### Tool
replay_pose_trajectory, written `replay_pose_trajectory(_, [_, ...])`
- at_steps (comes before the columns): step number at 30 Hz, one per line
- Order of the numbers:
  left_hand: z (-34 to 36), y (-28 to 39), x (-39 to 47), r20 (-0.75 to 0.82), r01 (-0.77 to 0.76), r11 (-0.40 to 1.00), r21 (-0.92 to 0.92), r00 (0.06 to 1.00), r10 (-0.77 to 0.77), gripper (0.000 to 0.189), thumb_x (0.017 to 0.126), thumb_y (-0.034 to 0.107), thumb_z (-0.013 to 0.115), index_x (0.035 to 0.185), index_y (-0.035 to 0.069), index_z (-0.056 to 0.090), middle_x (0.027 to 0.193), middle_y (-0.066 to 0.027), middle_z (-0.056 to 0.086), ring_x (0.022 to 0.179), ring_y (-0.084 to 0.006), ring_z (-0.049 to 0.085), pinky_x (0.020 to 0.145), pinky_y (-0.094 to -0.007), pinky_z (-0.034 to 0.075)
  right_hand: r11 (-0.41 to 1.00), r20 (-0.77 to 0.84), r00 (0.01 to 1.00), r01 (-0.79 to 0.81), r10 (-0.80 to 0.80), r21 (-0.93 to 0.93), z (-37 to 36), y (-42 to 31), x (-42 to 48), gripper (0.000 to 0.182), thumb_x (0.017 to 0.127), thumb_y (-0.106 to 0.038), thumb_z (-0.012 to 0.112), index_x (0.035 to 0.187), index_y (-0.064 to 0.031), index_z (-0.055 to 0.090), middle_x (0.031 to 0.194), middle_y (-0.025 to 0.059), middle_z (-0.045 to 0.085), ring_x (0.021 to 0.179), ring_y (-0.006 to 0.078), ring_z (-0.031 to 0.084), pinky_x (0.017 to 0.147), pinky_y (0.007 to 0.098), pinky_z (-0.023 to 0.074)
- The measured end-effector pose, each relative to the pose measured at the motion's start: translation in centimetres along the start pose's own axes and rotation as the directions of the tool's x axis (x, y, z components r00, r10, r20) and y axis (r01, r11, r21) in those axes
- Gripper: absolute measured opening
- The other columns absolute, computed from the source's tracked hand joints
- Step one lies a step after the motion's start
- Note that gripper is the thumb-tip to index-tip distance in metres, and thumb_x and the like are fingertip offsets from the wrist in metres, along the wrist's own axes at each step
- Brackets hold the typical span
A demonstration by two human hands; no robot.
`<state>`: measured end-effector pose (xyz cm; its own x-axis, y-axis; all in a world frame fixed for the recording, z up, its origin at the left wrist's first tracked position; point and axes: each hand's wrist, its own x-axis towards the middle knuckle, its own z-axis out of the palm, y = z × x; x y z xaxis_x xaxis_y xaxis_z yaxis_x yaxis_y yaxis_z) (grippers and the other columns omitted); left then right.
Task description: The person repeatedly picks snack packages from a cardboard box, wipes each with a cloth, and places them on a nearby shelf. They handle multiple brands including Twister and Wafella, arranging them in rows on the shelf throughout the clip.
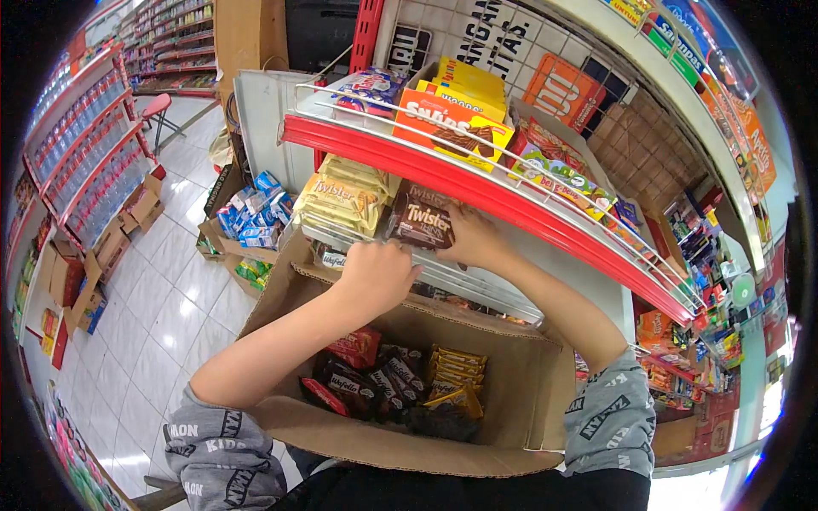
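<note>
My right hand [476,236] reaches under the red-edged shelf, its fingers around the right side of brown Twister snack packs [422,217]. My left hand [381,274] is curled at the shelf's wire front rail, just left of and below those packs; whether it grips the rail or a pack cannot be told. Cream Twister packs [345,198] stand stacked at the left. Below my forearms is an open cardboard box [511,377] holding dark Wafello packs [351,383], red packs [356,347] and yellow-wrapped bars [457,370].
Above my hands runs a shelf with a red edge [447,166], wire-railed, bearing a Snaps box [447,128] and other snacks. Cartons of small blue-white packs [255,211] sit at the left near the tiled floor. Racks of bottles [83,160] stand further left; more stocked shelves are at the right.
</note>
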<state>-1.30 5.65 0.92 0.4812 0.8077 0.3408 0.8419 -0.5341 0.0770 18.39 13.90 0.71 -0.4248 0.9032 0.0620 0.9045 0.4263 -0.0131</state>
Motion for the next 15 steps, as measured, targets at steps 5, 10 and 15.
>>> replay_pose_trajectory(5, [0.8, -0.4, -0.1, -0.114, -0.027, 0.999, -0.020, 0.993, 0.025, 0.029, 0.084, 0.032, 0.055, 0.083, 0.003, 0.059, 0.078, -0.0080, 0.060, 0.069, -0.0247, 0.063, 0.055, -0.0364, 0.050, 0.994, 0.130, 0.991, -0.041, 0.027, 0.105, -0.1, -1.0, 0.4, 0.092, 0.060, -0.038, 0.073, 0.130, 0.0041, 0.031, 0.127, 0.0291, 0.040, 0.121, 0.0386, 0.039, 0.100, 0.0437, 0.0349])
replay_pose_trajectory(10, [1.9, -0.8, 0.3, -0.169, -0.130, 0.989, -0.075, 0.979, 0.116, 0.035, 0.085, 0.033, 0.053, 0.103, 0.004, 0.058, 0.107, -0.0096, 0.057, 0.099, -0.0252, 0.055, 0.080, -0.0373, 0.046, 0.939, 0.067, 0.981, 0.155, -0.184, 0.308, 1.5, 1.6, 0.6, 0.088, 0.066, -0.048, 0.071, 0.126, 0.0055, 0.037, 0.130, 0.0307, 0.037, 0.125, 0.0414, 0.031, 0.104, 0.0444, 0.0279])
replay_pose_trajectory(15, [2.4, -1.4, 0.1, -0.073, -0.117, 0.987, -0.115, 0.991, 0.109, 0.044, 0.087, 0.038, 0.048, 0.116, 0.006, 0.055, 0.122, -0.0117, 0.051, 0.114, -0.0277, 0.048, 0.095, -0.0400, 0.037, 0.806, 0.128, 0.982, 0.035, -0.136, 0.590, 0.3, 3.2, 0.3, 0.072, 0.077, -0.043, 0.065, 0.125, 0.0056, 0.041, 0.127, 0.0275, 0.042, 0.122, 0.0360, 0.039, 0.102, 0.0404, 0.0308])
